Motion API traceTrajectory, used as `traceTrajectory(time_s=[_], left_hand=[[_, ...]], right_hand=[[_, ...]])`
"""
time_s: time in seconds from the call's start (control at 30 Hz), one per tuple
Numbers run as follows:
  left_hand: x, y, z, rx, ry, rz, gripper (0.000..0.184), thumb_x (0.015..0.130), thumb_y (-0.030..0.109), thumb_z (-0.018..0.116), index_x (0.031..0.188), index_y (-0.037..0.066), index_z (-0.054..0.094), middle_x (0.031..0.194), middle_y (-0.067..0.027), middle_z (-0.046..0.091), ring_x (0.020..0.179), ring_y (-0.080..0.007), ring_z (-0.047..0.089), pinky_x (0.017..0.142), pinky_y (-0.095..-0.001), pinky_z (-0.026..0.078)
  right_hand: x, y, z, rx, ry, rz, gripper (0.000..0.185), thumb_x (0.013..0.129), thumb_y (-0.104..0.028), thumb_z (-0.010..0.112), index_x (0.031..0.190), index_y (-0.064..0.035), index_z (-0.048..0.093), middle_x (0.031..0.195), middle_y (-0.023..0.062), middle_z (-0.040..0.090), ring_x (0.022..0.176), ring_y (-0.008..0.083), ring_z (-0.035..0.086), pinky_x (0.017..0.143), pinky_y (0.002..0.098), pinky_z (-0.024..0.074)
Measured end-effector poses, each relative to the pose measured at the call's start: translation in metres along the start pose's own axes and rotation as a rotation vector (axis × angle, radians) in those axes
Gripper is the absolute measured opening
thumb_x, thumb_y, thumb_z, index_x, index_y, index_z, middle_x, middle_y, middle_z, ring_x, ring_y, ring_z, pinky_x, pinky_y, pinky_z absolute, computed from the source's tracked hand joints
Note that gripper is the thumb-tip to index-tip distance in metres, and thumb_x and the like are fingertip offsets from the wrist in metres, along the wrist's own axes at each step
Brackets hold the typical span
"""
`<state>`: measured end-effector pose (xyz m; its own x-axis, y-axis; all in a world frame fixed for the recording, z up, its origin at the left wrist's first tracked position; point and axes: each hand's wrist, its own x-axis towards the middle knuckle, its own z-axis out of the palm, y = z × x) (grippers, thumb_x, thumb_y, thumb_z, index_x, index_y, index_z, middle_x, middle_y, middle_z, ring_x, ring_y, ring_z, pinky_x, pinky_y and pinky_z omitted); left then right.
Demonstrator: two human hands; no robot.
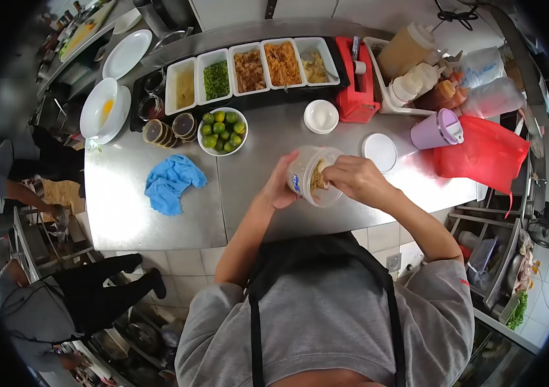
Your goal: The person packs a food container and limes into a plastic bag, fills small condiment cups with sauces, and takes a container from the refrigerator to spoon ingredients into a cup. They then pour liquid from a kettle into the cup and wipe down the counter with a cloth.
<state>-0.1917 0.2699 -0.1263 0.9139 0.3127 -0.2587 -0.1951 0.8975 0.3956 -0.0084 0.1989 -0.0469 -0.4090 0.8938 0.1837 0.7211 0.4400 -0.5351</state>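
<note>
Blue cloth [176, 184] and limes [223, 132] lie beyond the left hand, off to its left; the left hand [279, 186] is part open, curved round the side of the jar [306, 166], which is tipped between both hands; the jar is open, with brown crumbs [317, 178] inside, so emptying it is not done; a small bowl [321, 117] sits just beyond the jar; the right hand [357, 178] has its fingertips drawn together at the jar's mouth, what they pinch I cannot tell; what looks like the lid [379, 152] lies off, just beyond the right hand.
</note>
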Motion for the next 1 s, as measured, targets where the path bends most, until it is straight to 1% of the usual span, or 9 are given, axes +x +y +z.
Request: traceTrajectory(time_s=[0.13,0.33,0.43,0.57,0.63,0.73,0.83,0.93,1.0], left_hand=[[0.007,-0.008,-0.002,-0.029,0.053,0.015,0.061,0.086,0.054,0.035,0.132,0.015,0.038,0.122,-0.0094,0.051,0.108,-0.0246,0.053,0.077,-0.0448,0.049],[0.010,-0.016,-0.001,-0.114,0.139,0.092,0.060,0.086,0.053,0.039,0.128,0.011,0.041,0.122,-0.0097,0.051,0.109,-0.0245,0.053,0.088,-0.0416,0.045],[0.014,-0.020,-0.007,-0.169,0.139,0.140,0.060,0.086,0.052,0.040,0.127,0.008,0.042,0.121,-0.0098,0.052,0.109,-0.0248,0.053,0.091,-0.0411,0.043],[0.019,-0.021,-0.011,-0.232,0.119,0.178,0.063,0.087,0.053,0.035,0.129,0.006,0.040,0.125,-0.0128,0.049,0.113,-0.0277,0.049,0.096,-0.0434,0.039],[0.019,-0.021,-0.008,-0.256,0.092,0.155,0.061,0.087,0.052,0.037,0.127,0.006,0.041,0.122,-0.0116,0.051,0.111,-0.0265,0.051,0.093,-0.0418,0.042],[0.020,-0.018,-0.001,-0.306,0.108,0.169,0.060,0.087,0.052,0.038,0.127,0.007,0.041,0.121,-0.0109,0.052,0.109,-0.0263,0.052,0.092,-0.0416,0.043],[0.021,-0.018,-0.005,-0.275,0.080,0.192,0.060,0.087,0.053,0.037,0.127,0.008,0.041,0.122,-0.0105,0.051,0.110,-0.0266,0.052,0.092,-0.0428,0.043],[0.019,-0.016,-0.010,-0.273,0.070,0.190,0.063,0.087,0.053,0.035,0.129,0.006,0.040,0.125,-0.0126,0.048,0.113,-0.0282,0.049,0.095,-0.0439,0.040],[0.019,-0.016,-0.012,-0.284,0.058,0.192,0.064,0.087,0.053,0.034,0.129,0.005,0.039,0.127,-0.0140,0.047,0.114,-0.0290,0.048,0.096,-0.0441,0.038]], right_hand=[[-0.008,0.009,-0.004,0.204,-0.036,0.041,0.017,0.068,-0.003,0.064,0.085,-0.0039,0.060,0.073,0.0110,0.061,0.069,0.0256,0.061,0.058,0.0339,0.0480],[-0.012,0.010,-0.006,0.518,0.018,0.514,0.014,0.077,-0.007,0.066,0.086,0.0008,0.058,0.068,0.0100,0.063,0.058,0.0143,0.060,0.055,0.0279,0.0474],[-0.010,0.014,-0.004,0.694,0.022,0.677,0.016,0.080,-0.009,0.065,0.085,0.0038,0.057,0.069,0.0093,0.064,0.059,0.0099,0.059,0.054,0.0249,0.0473],[-0.012,0.028,0.004,1.005,0.216,0.726,0.018,0.081,-0.010,0.065,0.084,0.0050,0.055,0.068,0.0084,0.064,0.057,0.0085,0.058,0.052,0.0223,0.0470],[-0.010,0.031,0.007,1.161,0.301,0.760,0.019,0.081,-0.011,0.065,0.083,0.0054,0.054,0.068,0.0084,0.064,0.057,0.0080,0.057,0.051,0.0214,0.0469],[-0.006,0.034,0.010,1.013,0.386,0.736,0.018,0.080,-0.011,0.065,0.084,0.0042,0.055,0.068,0.0090,0.064,0.056,0.0089,0.057,0.050,0.0232,0.0461],[-0.008,0.028,0.017,0.586,0.336,0.543,0.016,0.078,-0.009,0.067,0.084,0.0020,0.057,0.069,0.0100,0.062,0.055,0.0127,0.057,0.051,0.0266,0.0456],[-0.008,0.019,0.011,0.411,0.134,0.352,0.015,0.076,-0.009,0.069,0.082,0.0010,0.060,0.067,0.0068,0.062,0.056,0.0088,0.055,0.052,0.0234,0.0431],[-0.007,0.017,0.012,0.387,0.179,0.372,0.015,0.075,-0.009,0.070,0.081,0.0009,0.060,0.067,0.0074,0.062,0.056,0.0090,0.055,0.051,0.0245,0.0428]])
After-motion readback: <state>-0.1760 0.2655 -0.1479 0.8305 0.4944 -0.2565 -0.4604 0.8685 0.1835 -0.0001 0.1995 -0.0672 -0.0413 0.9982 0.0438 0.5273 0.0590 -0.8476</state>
